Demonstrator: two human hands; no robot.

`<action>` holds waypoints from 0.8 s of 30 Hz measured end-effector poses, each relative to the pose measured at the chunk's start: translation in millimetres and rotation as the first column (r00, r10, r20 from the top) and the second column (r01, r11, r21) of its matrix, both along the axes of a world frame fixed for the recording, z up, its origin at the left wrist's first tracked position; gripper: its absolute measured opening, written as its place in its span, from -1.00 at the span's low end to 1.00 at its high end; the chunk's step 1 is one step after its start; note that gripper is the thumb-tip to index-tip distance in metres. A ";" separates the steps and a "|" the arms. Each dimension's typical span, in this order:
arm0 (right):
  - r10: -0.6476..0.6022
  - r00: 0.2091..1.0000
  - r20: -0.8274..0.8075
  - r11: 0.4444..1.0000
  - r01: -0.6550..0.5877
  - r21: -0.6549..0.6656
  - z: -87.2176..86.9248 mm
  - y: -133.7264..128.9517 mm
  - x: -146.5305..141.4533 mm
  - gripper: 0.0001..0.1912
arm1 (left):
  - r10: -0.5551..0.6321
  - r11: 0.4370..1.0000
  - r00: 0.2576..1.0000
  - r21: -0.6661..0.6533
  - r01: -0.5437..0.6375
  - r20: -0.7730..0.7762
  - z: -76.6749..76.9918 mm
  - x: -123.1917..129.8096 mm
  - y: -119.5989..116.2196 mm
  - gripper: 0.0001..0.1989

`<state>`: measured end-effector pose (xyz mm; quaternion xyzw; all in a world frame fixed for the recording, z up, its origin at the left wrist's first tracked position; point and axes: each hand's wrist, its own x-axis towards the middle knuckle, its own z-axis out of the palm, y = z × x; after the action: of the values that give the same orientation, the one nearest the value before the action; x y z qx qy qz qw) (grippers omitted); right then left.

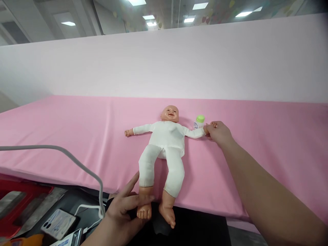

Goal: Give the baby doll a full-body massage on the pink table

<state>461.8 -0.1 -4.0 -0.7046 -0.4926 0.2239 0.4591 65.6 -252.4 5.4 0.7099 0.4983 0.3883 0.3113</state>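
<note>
A baby doll (167, 138) in a white cloth body lies face up on the pink padded surface (89, 136), its arms spread and its feet over the near edge. My left hand (125, 208) is around the ankle of the doll's leg on the left, thumb below and fingers across and beside it. The doll's hand on the right is pinched between the fingers of my right hand (217, 132). Just beyond that wrist stands a small bottle (199, 121) with a green cap, partly hidden by the doll's arm.
A grey cable (74, 158) arches over the left side. At the lower left are a phone (58, 223), a device with a screen (73, 238), a white cord and a red plastic frame (19, 201). A white wall (164, 65) rises behind the pink surface.
</note>
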 end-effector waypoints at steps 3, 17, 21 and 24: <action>-0.058 0.998 0.033 0.991 0.054 0.120 15.0 -13.5 -21.7 -0.50 | -0.045 0.998 0.997 -0.035 0.048 0.065 11.5 -1.3 9.3 -0.73; 0.334 0.633 0.698 0.653 -0.690 0.313 10.9 -35.1 -128.7 -0.84 | -0.173 0.984 0.966 0.007 0.175 0.189 49.5 30.2 93.7 -0.69; 0.358 0.646 0.674 0.651 -0.690 0.316 9.0 -35.7 -126.8 -0.85 | -0.179 0.984 0.968 0.021 0.178 0.173 50.0 33.7 93.9 -0.68; 0.355 0.760 0.545 0.689 -0.606 0.396 9.7 -37.7 -124.4 -0.81 | -0.193 0.981 0.974 0.034 0.190 0.121 47.8 30.0 77.9 -0.66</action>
<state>337.5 -37.8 5.6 -0.4132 -0.7941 0.0278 0.4449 95.6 -174.6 53.2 0.7326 0.4030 0.4053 0.3697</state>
